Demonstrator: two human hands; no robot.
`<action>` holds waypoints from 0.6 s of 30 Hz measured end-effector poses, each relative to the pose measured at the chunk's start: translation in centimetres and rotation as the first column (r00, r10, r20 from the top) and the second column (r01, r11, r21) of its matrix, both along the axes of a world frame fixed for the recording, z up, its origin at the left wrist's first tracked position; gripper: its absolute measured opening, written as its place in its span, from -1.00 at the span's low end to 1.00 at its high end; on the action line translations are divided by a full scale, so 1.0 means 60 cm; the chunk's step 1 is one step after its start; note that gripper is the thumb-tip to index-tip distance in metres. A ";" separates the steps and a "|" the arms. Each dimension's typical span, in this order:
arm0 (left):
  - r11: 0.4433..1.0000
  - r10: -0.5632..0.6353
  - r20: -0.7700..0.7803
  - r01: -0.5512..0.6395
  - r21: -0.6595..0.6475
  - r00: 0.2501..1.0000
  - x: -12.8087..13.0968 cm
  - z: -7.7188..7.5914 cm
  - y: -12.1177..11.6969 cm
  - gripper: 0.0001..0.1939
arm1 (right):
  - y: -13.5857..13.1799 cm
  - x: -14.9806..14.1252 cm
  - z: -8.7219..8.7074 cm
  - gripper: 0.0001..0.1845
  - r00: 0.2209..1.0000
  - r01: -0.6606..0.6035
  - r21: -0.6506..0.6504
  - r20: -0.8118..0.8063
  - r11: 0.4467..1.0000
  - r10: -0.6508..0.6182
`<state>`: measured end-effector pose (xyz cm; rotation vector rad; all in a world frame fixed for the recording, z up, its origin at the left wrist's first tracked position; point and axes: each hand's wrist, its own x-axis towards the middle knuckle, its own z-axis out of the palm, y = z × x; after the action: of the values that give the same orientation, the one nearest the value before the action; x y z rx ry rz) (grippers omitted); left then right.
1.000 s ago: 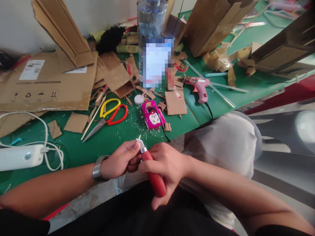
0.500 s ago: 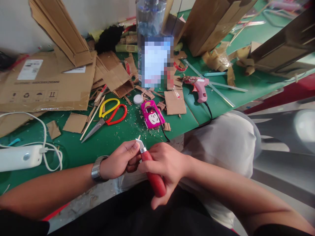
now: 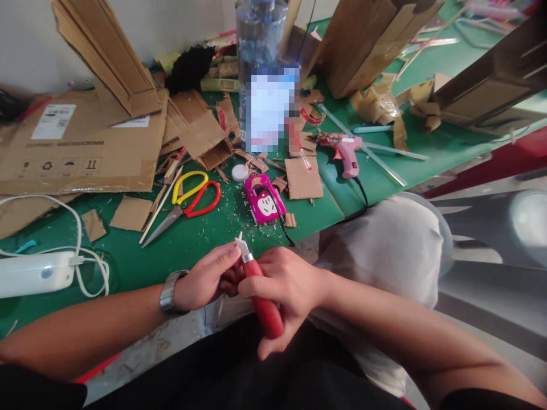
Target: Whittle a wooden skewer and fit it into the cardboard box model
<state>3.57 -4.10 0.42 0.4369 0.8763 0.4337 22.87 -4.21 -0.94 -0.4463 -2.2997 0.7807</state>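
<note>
My right hand is wrapped round the red wooden handle of a carving knife, its short angled blade pointing up and to the left. The blade lies against a thin pale wooden stick, whose tip pokes out just beyond it. Closed on that stick, my left hand has its thumb close beside the blade; most of the stick is hidden by fingers. Ahead of my hands, small shavings lie round a magenta power socket. Scissors with yellow and red handles rest to the left.
On the green table are a pink glue gun, cardboard scraps and a white power strip with its cable. A large bottle and tall cardboard pieces stand behind. A draped pale knee-like shape sits at right.
My right hand and the knife have shifted and turned slightly to the left, and my left thumb has straightened a little. The things on the table stay in place.
</note>
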 end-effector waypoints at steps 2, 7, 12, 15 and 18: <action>1.000 -0.008 0.003 0.008 0.015 1.000 0.000 -0.001 -0.002 -0.40 | 0.000 0.000 0.001 -0.36 1.000 0.001 0.004 -0.021 1.000 -0.001; 0.997 -0.045 0.050 0.042 0.059 0.998 -0.004 -0.005 -0.006 -0.42 | -0.001 0.000 0.001 -0.40 0.999 -0.013 0.002 -0.041 1.000 0.013; 0.987 -0.131 0.105 0.121 0.102 0.986 -0.009 -0.005 -0.002 -0.48 | -0.002 0.002 -0.002 -0.42 0.995 -0.046 -0.005 -0.085 0.999 0.046; 0.985 -0.143 0.118 0.130 0.115 0.983 -0.009 -0.006 -0.001 -0.49 | -0.002 0.003 -0.002 -0.42 0.995 -0.040 0.016 -0.089 0.999 0.041; 0.986 -0.143 0.114 0.131 0.106 0.983 -0.009 -0.008 -0.003 -0.50 | -0.003 0.004 -0.001 -0.42 0.997 -0.028 0.043 -0.066 0.999 0.031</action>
<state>3.05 -4.26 -0.04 0.5522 0.7048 0.3727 23.09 -4.39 -1.01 -0.3631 -2.2606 0.7489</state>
